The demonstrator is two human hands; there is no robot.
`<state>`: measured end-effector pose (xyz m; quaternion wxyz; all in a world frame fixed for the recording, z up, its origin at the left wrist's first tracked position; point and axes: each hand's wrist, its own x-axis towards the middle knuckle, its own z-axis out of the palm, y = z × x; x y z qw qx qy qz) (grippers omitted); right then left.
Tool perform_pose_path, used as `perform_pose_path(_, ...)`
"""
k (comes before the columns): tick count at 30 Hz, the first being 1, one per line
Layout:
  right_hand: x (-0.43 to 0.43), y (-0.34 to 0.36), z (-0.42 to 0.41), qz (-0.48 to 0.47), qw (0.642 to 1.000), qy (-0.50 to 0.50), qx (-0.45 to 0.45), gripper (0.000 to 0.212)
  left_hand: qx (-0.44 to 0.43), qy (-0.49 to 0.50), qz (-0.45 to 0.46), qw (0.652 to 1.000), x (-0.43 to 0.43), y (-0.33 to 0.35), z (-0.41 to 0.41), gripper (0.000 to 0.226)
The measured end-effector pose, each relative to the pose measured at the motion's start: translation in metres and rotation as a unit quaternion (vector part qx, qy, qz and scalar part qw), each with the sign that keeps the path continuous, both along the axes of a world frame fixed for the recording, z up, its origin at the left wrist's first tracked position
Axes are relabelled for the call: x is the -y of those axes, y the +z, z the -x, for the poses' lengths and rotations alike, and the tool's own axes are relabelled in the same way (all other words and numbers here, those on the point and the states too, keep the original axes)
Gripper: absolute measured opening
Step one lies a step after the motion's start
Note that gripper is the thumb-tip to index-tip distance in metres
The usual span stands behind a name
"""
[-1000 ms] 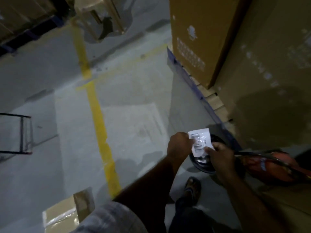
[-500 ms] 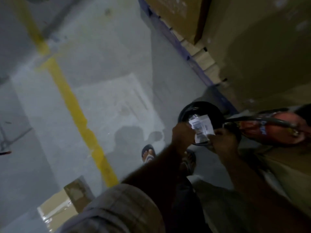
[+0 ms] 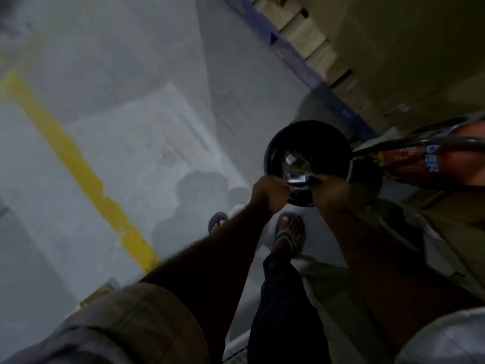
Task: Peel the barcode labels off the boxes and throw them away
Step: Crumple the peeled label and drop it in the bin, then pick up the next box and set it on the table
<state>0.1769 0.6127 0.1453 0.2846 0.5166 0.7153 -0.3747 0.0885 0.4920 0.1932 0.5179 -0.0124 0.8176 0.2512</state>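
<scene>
- A red cylinder lies at three o'clock of the black bin, a dark hose crossing it; pallet boards sit at twelve, a yellow floor line off at nine.
- Both hands meet at the bin's near rim: left hand and right hand each pinch the barcode label, now crumpled.
- Half a second ago the label was flat and higher; the view has since tipped down onto two sandalled feet.

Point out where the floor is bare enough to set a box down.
Bare floor runs between the yellow line and the pallet edge, left of the black bin. It is crowded at the bin: both hands, left hand and right hand, hold a label over it, with the red extinguisher beside it.
</scene>
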Motion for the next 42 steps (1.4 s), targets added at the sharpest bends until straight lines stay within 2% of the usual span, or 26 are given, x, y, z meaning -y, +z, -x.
perform_pose_path(4, 0.028, -0.007, -0.017, -0.004, 0.995, 0.097, 0.002, 0.039, 0.021, 0.017, 0.018, 0.999, 0.017, -0.004, 0.001, 0.025)
perform_pose_path(6, 0.039, 0.009, -0.019, 0.005, 0.988, 0.152, 0.003, 0.039, -0.005, -0.001, 0.017, 1.0, 0.028, 0.004, 0.003, 0.023)
perform_pose_path(8, 0.047, 0.033, -0.01, 0.022, 0.987, 0.153, 0.033, 0.029, -0.029, -0.035, 0.029, 0.999, 0.041, 0.023, 0.009, 0.033)
perform_pose_path(10, 0.057, 0.059, 0.006, 0.001, 0.981, 0.195, 0.016, 0.034, -0.041, -0.064, 0.036, 0.996, 0.058, 0.049, 0.02, 0.034)
perform_pose_path(13, 0.082, 0.115, 0.049, -0.018, 0.962, 0.268, -0.053, 0.044, -0.064, -0.072, 0.045, 0.994, 0.097, 0.096, 0.039, 0.037)
perform_pose_path(15, 0.109, 0.16, 0.085, -0.021, 0.946, 0.313, -0.086, 0.039, -0.102, -0.062, 0.053, 0.991, 0.134, 0.128, 0.051, 0.039)
perform_pose_path(19, 0.189, 0.233, 0.15, 0.007, 0.918, 0.362, -0.164, 0.019, -0.157, 0.034, 0.078, 0.984, 0.224, 0.201, 0.074, 0.031)
perform_pose_path(24, 0.332, 0.305, 0.202, 0.035, 0.838, 0.506, -0.202, 0.024, -0.21, 0.202, 0.098, 0.952, 0.363, 0.281, 0.073, 0.032)
perform_pose_path(29, 0.512, 0.347, 0.203, 0.077, 0.745, 0.625, -0.222, 0.024, -0.211, 0.362, 0.114, 0.901, 0.521, 0.318, 0.033, 0.043)
perform_pose_path(33, 0.648, 0.365, 0.177, 0.124, 0.643, 0.726, -0.211, 0.025, -0.209, 0.496, 0.153, 0.829, 0.634, 0.338, -0.017, 0.045)
perform_pose_path(35, 0.705, 0.374, 0.163, 0.139, 0.601, 0.757, -0.214, 0.026, -0.202, 0.555, 0.167, 0.789, 0.682, 0.341, -0.04, 0.038)
perform_pose_path(38, 0.775, 0.379, 0.145, 0.158, 0.553, 0.789, -0.215, 0.027, -0.19, 0.617, 0.172, 0.744, 0.741, 0.341, -0.07, 0.033)
perform_pose_path(42, 0.842, 0.366, 0.132, 0.171, 0.508, 0.823, -0.186, 0.026, -0.172, 0.677, 0.193, 0.689, 0.797, 0.331, -0.102, 0.038)
